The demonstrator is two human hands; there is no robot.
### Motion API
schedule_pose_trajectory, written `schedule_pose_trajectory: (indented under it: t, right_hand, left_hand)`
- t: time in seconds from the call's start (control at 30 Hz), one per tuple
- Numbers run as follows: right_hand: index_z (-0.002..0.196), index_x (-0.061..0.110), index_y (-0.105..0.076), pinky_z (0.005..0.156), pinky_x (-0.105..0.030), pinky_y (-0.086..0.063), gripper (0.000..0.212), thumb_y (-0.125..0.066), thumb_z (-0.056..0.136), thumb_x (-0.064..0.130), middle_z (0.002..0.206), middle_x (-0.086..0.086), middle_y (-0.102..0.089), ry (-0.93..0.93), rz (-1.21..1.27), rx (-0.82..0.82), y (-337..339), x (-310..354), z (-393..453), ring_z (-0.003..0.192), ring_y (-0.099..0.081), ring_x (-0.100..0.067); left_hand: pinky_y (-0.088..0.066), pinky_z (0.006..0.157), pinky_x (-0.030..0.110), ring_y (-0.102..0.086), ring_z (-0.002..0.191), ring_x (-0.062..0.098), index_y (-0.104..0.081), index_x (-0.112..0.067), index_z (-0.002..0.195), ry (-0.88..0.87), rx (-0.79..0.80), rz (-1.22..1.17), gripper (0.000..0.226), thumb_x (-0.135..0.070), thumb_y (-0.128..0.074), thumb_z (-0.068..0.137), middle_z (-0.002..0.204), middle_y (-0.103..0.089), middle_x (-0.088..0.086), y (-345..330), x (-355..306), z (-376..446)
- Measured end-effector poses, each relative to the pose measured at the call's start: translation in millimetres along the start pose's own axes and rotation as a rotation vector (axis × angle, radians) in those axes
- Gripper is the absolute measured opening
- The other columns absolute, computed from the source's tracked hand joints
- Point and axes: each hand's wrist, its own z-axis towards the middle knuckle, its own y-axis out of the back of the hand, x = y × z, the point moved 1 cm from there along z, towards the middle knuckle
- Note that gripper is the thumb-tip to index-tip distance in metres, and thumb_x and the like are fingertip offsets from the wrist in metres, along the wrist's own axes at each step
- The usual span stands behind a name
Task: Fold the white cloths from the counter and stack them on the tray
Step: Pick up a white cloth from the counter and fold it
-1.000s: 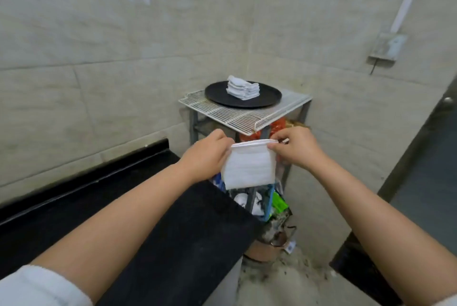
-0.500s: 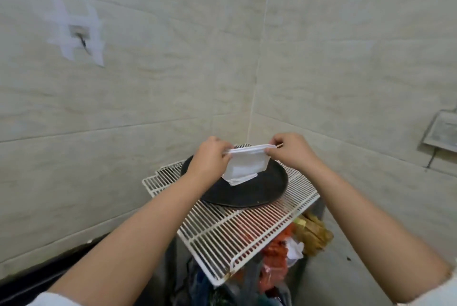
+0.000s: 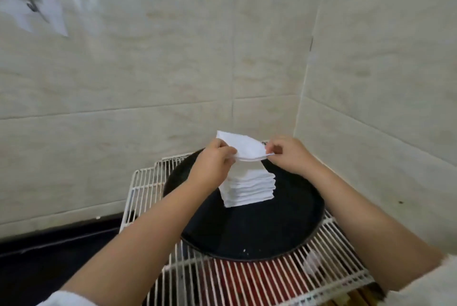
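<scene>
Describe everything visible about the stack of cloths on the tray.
The stack is a neat pile of white folded cloths, roughly square, layers showing as thin ridges on its right side. It stands upright on the black round tray, toward the far side. Its top is partly hidden by another folded cloth, pinched by the left hand and right hand just above; contact cannot be told.

a plain kitchen corner: tiled walls (image 3: 173, 71), white wire rack (image 3: 284, 278), dark counter (image 3: 49, 251).

The tray (image 3: 259, 236) lies on the wire rack (image 3: 284, 278). The stack of cloths (image 3: 249, 187) stands on the tray, toward its far side. One cloth (image 3: 243, 148) is above the stack, the left hand (image 3: 212, 165) left of it and the right hand (image 3: 288, 153) right.
</scene>
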Motion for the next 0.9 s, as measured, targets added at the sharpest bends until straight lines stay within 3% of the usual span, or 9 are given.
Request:
schedule_pose_trajectory:
  t: [0.07,0.13,0.3,0.4,0.5,0.63,0.77,0.9]
  right_hand:
    - [0.091,-0.004,-0.067,0.077,-0.024,-0.04,0.015,-0.059,0.08,-0.001,0.103,-0.02,-0.065,0.039,-0.019,0.121,-8.9,-17.7,-4.4,0.089,-0.059,-0.028]
    - [0.094,-0.003,-0.066,0.069,-0.017,-0.036,0.016,-0.057,0.081,0.001,0.104,-0.017,-0.065,0.097,-0.049,0.222,-11.2,-26.2,-6.5,0.084,-0.053,-0.019]
    - [0.094,0.0,-0.067,0.086,-0.033,-0.045,0.014,-0.058,0.084,0.005,0.102,-0.016,-0.065,0.162,-0.039,0.271,-4.4,-30.1,-3.5,0.094,-0.06,-0.029]
    - [0.093,0.003,-0.067,0.082,-0.032,-0.047,0.015,-0.056,0.085,0.008,0.097,-0.012,-0.065,0.158,-0.131,0.352,-2.2,-30.2,-5.8,0.091,-0.06,-0.027]
    - [0.098,0.005,-0.065,0.078,-0.03,-0.043,0.02,-0.051,0.086,0.01,0.092,-0.005,-0.06,0.162,-0.305,0.406,0.7,-18.5,-12.6,0.091,-0.058,-0.024]
    - [0.119,0.01,-0.058,0.097,-0.033,-0.04,0.031,-0.045,0.09,0.014,0.127,-0.007,-0.056,0.282,-0.429,0.301,-1.7,39.6,-31.2,0.119,-0.05,-0.024]
    - [0.116,0.006,-0.058,0.096,-0.032,-0.036,0.028,-0.045,0.092,0.012,0.122,-0.012,-0.059,0.544,-0.344,0.278,-36.3,139.9,-68.8,0.117,-0.05,-0.027]
    - [0.13,0.009,-0.046,0.103,-0.032,-0.034,0.039,-0.047,0.091,0.013,0.135,-0.011,-0.051,0.675,-0.271,0.316,-96.2,249.8,-118.6,0.126,-0.045,-0.025]
  left_hand:
    - [-0.038,0.091,0.02,-0.055,0.107,0.022,-0.059,-0.007,0.123,0.039,0.086,0.032,0.032,-0.011,-0.052,0.093,0.12,-0.056,0.01,-13.9,-1.3,-8.5]
    - [-0.042,0.092,0.024,-0.056,0.104,0.022,-0.062,-0.005,0.119,0.061,0.07,0.012,0.03,-0.009,-0.056,0.09,0.115,-0.058,0.01,-19.7,-0.7,-15.6]
    - [-0.037,0.08,0.014,-0.049,0.084,0.011,-0.064,-0.005,0.115,0.072,0.001,0.02,0.03,-0.014,-0.062,0.087,0.108,-0.059,0.009,-22.7,1.8,-21.2]
    - [-0.035,0.077,0.011,-0.047,0.081,0.008,-0.065,-0.005,0.113,0.04,0.023,0.02,0.028,-0.015,-0.06,0.088,0.11,-0.06,0.009,-23.2,-1.4,-27.8]
    - [-0.042,0.08,0.018,-0.053,0.085,0.011,-0.063,-0.009,0.117,0.024,0.013,0.046,0.028,-0.019,-0.054,0.092,0.118,-0.056,0.006,-17.6,-5.0,-38.2]
    - [-0.042,0.092,0.028,-0.05,0.115,0.02,-0.056,-0.012,0.124,0.141,-0.031,0.229,0.033,-0.024,-0.044,0.095,0.128,-0.05,0.003,15.5,5.5,-62.2]
    - [-0.038,0.096,0.035,-0.046,0.118,0.028,-0.055,-0.009,0.122,0.296,0.004,0.498,0.033,-0.022,-0.039,0.095,0.128,-0.051,0.01,81.0,45.7,-129.0]
    - [-0.04,0.095,0.038,-0.044,0.121,0.031,-0.049,-0.009,0.124,0.48,-0.02,0.627,0.034,-0.026,-0.041,0.095,0.131,-0.048,0.011,164.0,90.6,-236.4]
